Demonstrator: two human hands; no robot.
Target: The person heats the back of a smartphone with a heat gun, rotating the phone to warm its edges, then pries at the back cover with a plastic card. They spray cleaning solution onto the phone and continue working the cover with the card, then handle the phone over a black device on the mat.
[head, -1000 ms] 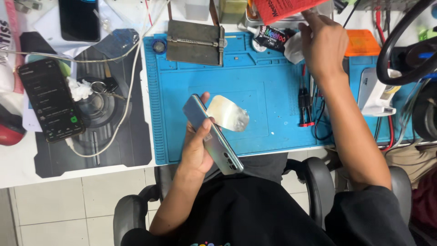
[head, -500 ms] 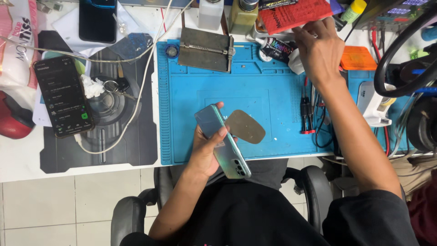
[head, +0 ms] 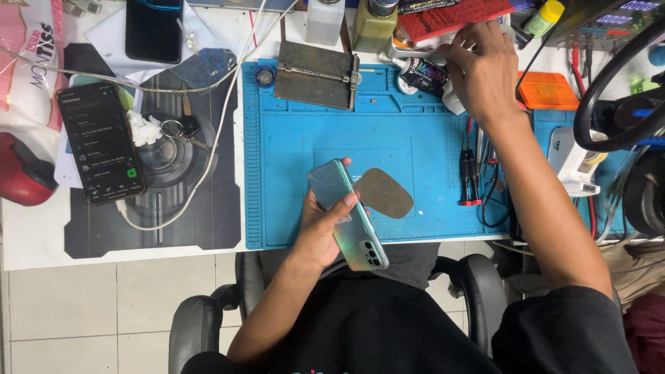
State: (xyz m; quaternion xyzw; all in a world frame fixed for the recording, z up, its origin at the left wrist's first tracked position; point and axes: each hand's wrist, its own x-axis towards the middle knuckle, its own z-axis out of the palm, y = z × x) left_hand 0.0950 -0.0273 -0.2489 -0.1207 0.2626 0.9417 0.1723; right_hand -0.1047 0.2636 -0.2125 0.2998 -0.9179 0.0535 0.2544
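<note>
My left hand [head: 324,228] grips a pale green smartphone [head: 346,213], back side up, with its camera end toward me, over the near edge of the blue work mat [head: 291,166]. A thin brown oval pick [head: 383,193] lies on the mat right beside the phone. My right hand [head: 481,69] reaches to the far right corner of the mat, fingers spread over small things there: a dark tape roll [head: 422,75] and a red flat case [head: 454,17]. I cannot tell whether it grips anything.
A grey metal clamp plate [head: 315,75] lies at the mat's far edge. A black phone [head: 100,143] with a lit screen rests on a dark mat [head: 173,208] at left, with white cables, keys and a second phone [head: 153,29]. Tweezers [head: 470,176], an orange box [head: 547,91], bottles at right.
My view has shifted, so the desk sits lower in frame. My left hand has tilted the phone down toward me. The oval pick now lies dull on the mat, no longer glinting.
</note>
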